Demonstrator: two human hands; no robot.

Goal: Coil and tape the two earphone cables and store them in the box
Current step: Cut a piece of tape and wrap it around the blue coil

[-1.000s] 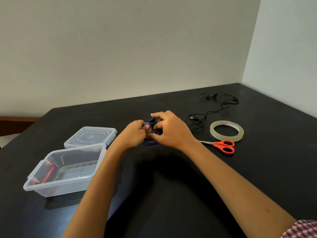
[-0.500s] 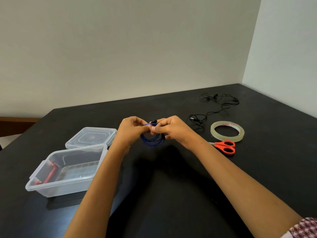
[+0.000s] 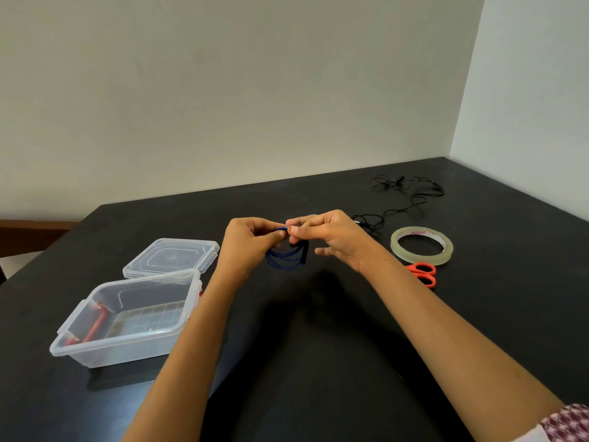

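Observation:
A coiled blue earphone cable [image 3: 285, 258] hangs in loops above the black table, pinched at its top by both hands. My left hand [image 3: 247, 242] grips the coil's left side and my right hand [image 3: 331, 237] pinches it from the right with thumb and forefinger. A black earphone cable [image 3: 404, 196] lies loose and uncoiled at the far right of the table. The clear plastic box [image 3: 95, 352] stands open at the left, with its lid [image 3: 172, 258] lying flat behind it.
A roll of clear tape [image 3: 422, 245] lies right of my right hand, with orange-handled scissors [image 3: 424, 272] just in front of it, partly hidden by my forearm. A red piece shows inside the box. Walls close the table's back and right sides.
Both hands have lifted the blue coil off the table, and its loops now hang free below my fingers. The view has tilted down slightly.

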